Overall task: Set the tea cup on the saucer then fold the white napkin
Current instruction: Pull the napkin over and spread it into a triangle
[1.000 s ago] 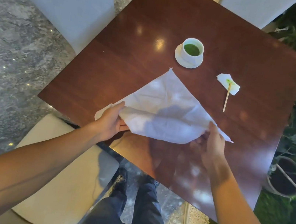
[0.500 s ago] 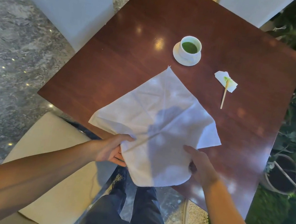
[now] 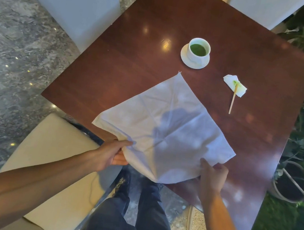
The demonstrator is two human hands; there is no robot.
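1. Presently, the napkin (image 3: 166, 129) is pinched at its near edge by the left hand (image 3: 110, 155), fingers closed over the cloth, thumb underneath.
2. The near right edge is gripped by the right hand (image 3: 211, 176), fingers curled shut on the fabric.
3. The napkin is spread open as a diamond on the table (image 3: 133, 52); its near corner hangs over the table edge, its far corner points toward the cup (image 3: 199, 49).
4. The cup, filled with green liquid, is seated on the saucer (image 3: 184, 57); that step is judged complete.
5. A stir stick (image 3: 232, 99) is laid on a stained tissue (image 3: 230, 81), apart from the napkin.
6. Risks:
   - An uneven pull by either hand would skew the fold off the existing creases.
   - The overhanging corner may drag the cloth off if one grip is released.
   - A far-reaching fold may nudge the saucer and spill the liquid.
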